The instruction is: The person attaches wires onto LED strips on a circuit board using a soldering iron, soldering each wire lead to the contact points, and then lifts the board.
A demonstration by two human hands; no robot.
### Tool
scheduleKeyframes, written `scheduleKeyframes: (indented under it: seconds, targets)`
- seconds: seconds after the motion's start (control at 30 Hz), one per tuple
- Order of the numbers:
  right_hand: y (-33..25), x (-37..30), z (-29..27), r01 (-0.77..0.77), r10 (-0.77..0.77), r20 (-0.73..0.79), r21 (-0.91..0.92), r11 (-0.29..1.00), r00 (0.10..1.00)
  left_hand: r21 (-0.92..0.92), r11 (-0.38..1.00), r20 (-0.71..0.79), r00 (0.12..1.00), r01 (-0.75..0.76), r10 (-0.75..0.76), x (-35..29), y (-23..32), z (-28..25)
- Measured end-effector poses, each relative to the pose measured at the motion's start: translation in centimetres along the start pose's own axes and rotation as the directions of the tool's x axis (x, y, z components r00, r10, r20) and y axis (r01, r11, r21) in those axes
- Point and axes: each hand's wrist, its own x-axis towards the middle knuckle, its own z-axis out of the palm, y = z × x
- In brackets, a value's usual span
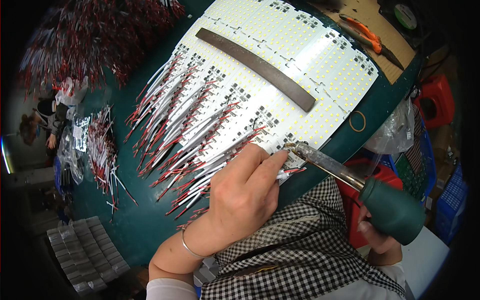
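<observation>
A white LED board sheet (345,90) with many small yellow chips lies tilted on the green table. Along its near left side, several white cables (187,135) with red and white wire ends stick out in rows. My left hand (242,192) is closed at the sheet's near corner, its thumb and forefinger pinched around a white wire (289,172) whose red end shows past the fingers. My right hand (377,235) grips the green handle of a soldering iron (392,210), partly hidden behind it. The iron's tip meets the board just beyond my left fingertips.
A dark curved bar (255,67) rests across the sheet. Orange-handled pliers (362,32) lie on cardboard at the far right, a rubber band (357,121) nearer. Wire bundles (102,150) lie at left, beyond them a larger pile (95,40). Another person (47,117) sits far left.
</observation>
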Motion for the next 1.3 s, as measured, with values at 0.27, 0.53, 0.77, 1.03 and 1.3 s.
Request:
scheduleKeyframes:
  seconds: [0.27, 0.53, 0.77, 1.03, 1.3]
  targets:
    - [-2.0, 0.7, 0.4, -0.088, 0.265, -0.156, 0.686, 0.722, 0.952, 0.026, 1.000, 0.011, 1.000, 0.003, -0.003, -0.2, 0.0, 0.0]
    - [-0.8, -1.3, 0.5, -0.097, 0.277, -0.206, 0.612, 0.785, 0.938, 0.004, 1.000, -0.023, 0.999, -0.028, 0.029, -0.6, -0.6, 0.4]
    - [1.8, -4.4, 0.2, -0.203, 0.370, -0.080, 0.720, 0.664, 0.926, -0.008, 0.992, 0.012, 0.992, -0.123, 0.123, -0.4, -0.8, 0.2]
    - [-1.5, -0.2, 0.2, -0.186, 0.240, -0.034, 0.534, 0.825, 0.970, 0.031, 0.980, -0.008, 0.980, -0.197, 0.197, -0.6, -1.2, 0.6]
    - [-1.5, 0.4, 1.1, -0.128, 0.208, -0.171, 0.390, 0.912, 0.963, 0.078, 0.963, -0.012, 0.965, -0.259, 0.261, -0.5, -1.3, 0.8]
